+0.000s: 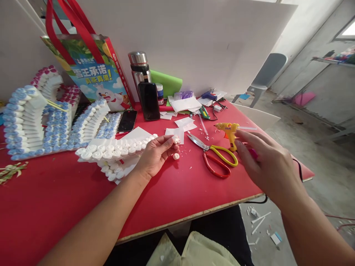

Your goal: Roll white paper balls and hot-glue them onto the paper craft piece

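Note:
My left hand is closed, pinching a small white rosette between thumb and fingertips. Another white rosette shows just below those fingers. Beside that hand lies a white structure covered in rows of rosettes. On the right, my right hand has its fingers stretched out and thumb apart, at the back of a yellow glue gun; whether they touch it I cannot tell. A small pink item shows beside the right thumb, partly hidden. Between the hands lie scissors with red and yellow handles, blades apart.
Blue-and-white rosette structures stand at the left, before a printed shopping bag. A steel flask, a black phone and paper pieces line the back. The red table's front edge is near my lap.

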`<act>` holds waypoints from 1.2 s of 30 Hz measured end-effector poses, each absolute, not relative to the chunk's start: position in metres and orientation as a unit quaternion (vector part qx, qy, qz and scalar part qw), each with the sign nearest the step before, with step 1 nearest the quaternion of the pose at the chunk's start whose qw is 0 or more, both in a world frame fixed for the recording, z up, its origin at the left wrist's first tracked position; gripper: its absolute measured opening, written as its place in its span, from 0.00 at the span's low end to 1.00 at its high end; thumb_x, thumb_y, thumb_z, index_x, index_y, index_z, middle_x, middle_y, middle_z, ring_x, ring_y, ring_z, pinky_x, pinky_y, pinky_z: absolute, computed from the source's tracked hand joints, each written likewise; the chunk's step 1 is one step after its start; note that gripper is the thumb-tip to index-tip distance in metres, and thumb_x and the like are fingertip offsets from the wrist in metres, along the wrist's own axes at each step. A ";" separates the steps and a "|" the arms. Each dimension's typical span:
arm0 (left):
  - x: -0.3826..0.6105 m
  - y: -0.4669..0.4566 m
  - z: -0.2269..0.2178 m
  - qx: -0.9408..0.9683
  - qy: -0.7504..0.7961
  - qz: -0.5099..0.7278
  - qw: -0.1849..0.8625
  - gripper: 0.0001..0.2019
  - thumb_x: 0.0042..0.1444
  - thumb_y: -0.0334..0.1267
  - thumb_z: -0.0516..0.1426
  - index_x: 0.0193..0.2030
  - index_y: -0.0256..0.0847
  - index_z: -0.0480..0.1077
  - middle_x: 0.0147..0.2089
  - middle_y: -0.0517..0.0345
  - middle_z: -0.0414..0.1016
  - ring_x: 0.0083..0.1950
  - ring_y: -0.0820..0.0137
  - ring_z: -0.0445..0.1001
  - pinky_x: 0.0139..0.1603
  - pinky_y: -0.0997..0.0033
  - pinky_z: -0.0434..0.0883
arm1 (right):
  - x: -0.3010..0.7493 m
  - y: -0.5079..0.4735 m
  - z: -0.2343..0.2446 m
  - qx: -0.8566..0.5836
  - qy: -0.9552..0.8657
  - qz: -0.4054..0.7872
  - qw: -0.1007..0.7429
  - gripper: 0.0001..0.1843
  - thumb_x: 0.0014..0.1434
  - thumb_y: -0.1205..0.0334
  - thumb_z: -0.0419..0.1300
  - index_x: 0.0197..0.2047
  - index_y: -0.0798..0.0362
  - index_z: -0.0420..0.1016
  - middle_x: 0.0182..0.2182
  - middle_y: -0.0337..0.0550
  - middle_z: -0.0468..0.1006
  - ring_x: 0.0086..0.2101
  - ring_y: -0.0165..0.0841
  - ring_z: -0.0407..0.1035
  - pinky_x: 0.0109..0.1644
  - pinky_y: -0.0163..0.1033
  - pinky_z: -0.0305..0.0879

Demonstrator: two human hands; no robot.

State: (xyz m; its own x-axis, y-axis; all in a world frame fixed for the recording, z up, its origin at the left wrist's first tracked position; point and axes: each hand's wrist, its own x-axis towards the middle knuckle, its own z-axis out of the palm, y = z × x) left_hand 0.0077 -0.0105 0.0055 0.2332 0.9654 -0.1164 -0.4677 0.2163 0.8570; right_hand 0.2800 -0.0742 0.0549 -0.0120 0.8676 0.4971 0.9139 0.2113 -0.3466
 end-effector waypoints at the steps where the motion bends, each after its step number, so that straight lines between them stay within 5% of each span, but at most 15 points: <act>1: 0.008 -0.010 0.005 0.364 0.345 0.511 0.698 0.13 0.48 0.39 0.71 0.38 0.36 0.79 0.32 0.56 0.76 0.33 0.71 0.75 0.32 0.68 0.75 | 0.267 -0.071 0.061 -0.576 -0.733 0.016 0.363 0.18 0.69 0.56 0.52 0.56 0.49 0.77 0.53 0.51 0.78 0.46 0.45 0.75 0.50 0.50 0.70; 10: 0.006 -0.008 0.004 0.362 0.350 0.553 0.664 0.13 0.48 0.38 0.71 0.40 0.36 0.81 0.35 0.56 0.79 0.34 0.75 0.75 0.42 0.73 0.75 | 0.175 0.003 0.016 -0.375 -0.715 0.341 0.482 0.19 0.63 0.67 0.55 0.53 0.51 0.82 0.40 0.45 0.76 0.39 0.33 0.72 0.44 0.40 0.69; 36: 0.007 -0.006 0.000 0.336 0.369 0.562 0.660 0.13 0.45 0.37 0.72 0.37 0.35 0.80 0.33 0.58 0.78 0.32 0.76 0.74 0.40 0.74 0.74 | 0.172 -0.005 -0.005 -0.344 -0.719 0.307 0.520 0.21 0.64 0.70 0.54 0.55 0.46 0.80 0.44 0.46 0.74 0.43 0.34 0.71 0.45 0.40 0.71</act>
